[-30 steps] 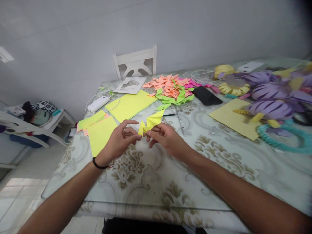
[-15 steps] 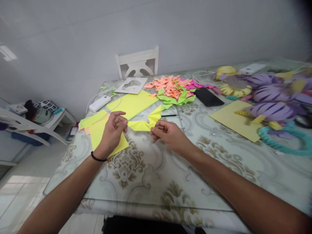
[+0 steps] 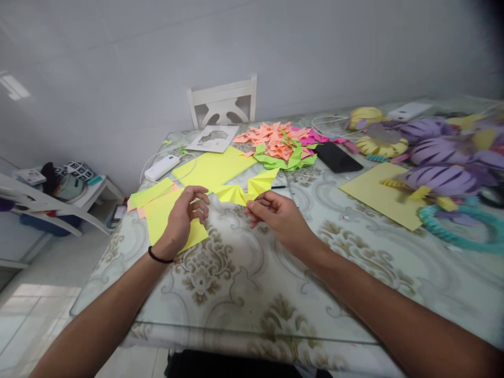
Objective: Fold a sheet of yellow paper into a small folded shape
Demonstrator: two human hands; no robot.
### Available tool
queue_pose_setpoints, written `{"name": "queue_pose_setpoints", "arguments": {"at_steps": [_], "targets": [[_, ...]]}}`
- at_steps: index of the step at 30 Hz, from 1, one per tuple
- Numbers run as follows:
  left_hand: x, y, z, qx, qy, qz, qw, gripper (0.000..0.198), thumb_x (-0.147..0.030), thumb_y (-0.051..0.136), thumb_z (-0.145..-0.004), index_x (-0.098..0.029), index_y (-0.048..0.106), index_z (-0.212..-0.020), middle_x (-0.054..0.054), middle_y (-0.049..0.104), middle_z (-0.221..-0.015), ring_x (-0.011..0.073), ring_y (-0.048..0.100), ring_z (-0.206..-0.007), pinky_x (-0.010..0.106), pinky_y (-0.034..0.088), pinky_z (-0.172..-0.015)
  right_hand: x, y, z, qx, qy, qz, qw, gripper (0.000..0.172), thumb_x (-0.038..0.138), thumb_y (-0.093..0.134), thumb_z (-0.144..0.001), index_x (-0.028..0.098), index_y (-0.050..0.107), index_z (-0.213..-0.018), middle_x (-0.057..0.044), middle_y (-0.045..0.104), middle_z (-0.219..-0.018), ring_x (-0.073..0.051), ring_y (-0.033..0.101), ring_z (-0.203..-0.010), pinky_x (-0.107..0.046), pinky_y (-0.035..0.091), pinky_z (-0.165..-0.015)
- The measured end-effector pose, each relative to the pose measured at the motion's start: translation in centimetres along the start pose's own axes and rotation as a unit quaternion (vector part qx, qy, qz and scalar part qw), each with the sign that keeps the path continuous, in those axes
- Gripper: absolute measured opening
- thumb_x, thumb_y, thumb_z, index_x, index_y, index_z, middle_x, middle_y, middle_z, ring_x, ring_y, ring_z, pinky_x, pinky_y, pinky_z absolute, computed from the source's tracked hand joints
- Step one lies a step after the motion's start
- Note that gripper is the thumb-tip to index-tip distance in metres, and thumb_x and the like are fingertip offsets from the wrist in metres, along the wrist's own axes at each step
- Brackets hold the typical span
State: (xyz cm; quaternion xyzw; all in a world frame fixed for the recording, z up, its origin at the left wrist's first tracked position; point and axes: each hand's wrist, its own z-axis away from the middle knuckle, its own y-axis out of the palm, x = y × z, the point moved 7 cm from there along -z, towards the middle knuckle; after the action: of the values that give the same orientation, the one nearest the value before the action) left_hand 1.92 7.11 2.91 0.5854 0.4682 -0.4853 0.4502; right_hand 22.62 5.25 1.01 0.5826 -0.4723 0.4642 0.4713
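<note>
My right hand [image 3: 273, 212] pinches the lower middle of a yellow folded paper [image 3: 235, 194] between thumb and fingers, above the table. The paper has two creased wings, one spread to the left and one tilted up to the right. My left hand [image 3: 184, 214], with a black band at the wrist, is beside the left wing. Its fingers are loosely bent and apart, with nothing visible in them. Beneath that hand lie yellow sheets [image 3: 157, 215].
Behind the hands are a larger yellow sheet [image 3: 224, 163], a pile of orange and green folded papers [image 3: 275, 142], a white power bank [image 3: 162, 167] and a black phone [image 3: 337, 156]. Purple paper lanterns [image 3: 439, 178] and a turquoise ring [image 3: 460, 236] lie on the right.
My left hand has come off the left wing and its fingers have loosened. The folded paper has shifted slightly right and its wings show more pleats, still in my right hand.
</note>
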Motion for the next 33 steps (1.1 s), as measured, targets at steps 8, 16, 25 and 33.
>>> {"name": "queue_pose_setpoints", "arguments": {"at_steps": [8,16,25,33], "targets": [[0.1,3.6,2.0,0.180,0.016,-0.296,0.938,0.027,-0.046,0.069,-0.090,-0.018,0.071,-0.091,0.003,0.071,-0.081,0.0180,0.064,-0.073,0.027,0.051,-0.065,-0.1,1.5,0.6,0.056,0.019,0.030,0.998,0.031,0.043,0.080,-0.079,0.017,0.063,-0.076,0.000,0.068,-0.070,-0.011,0.058,-0.055,-0.025,0.050,-0.056],[-0.4,3.3,2.4,0.160,0.033,-0.313,0.936,0.039,-0.050,0.059,-0.096,-0.018,0.069,-0.075,0.002,0.070,-0.069,0.0164,0.065,-0.065,0.028,0.051,-0.066,-0.9,2.7,1.2,0.131,0.049,0.051,0.989,0.029,0.042,0.078,-0.080,0.017,0.065,-0.083,-0.003,0.069,-0.074,-0.013,0.060,-0.060,-0.025,0.050,-0.055],[-0.2,3.5,2.8,0.199,-0.027,-0.238,0.950,0.028,-0.040,0.062,-0.093,-0.017,0.071,-0.079,0.004,0.071,-0.075,0.0171,0.065,-0.070,0.029,0.052,-0.069,0.1,3.0,1.3,0.151,0.022,0.011,0.988,0.022,0.036,0.074,-0.083,0.017,0.066,-0.091,-0.001,0.066,-0.076,-0.012,0.057,-0.059,-0.024,0.049,-0.055],[-0.4,4.0,2.8,0.202,0.019,-0.271,0.941,0.037,-0.045,0.058,-0.097,-0.014,0.066,-0.076,0.004,0.068,-0.072,0.0150,0.062,-0.066,0.027,0.048,-0.064,0.4,1.9,0.6,0.181,0.010,0.146,0.972,0.027,0.041,0.070,-0.084,0.015,0.070,-0.088,-0.004,0.070,-0.074,-0.015,0.061,-0.063,-0.026,0.048,-0.057]]}}
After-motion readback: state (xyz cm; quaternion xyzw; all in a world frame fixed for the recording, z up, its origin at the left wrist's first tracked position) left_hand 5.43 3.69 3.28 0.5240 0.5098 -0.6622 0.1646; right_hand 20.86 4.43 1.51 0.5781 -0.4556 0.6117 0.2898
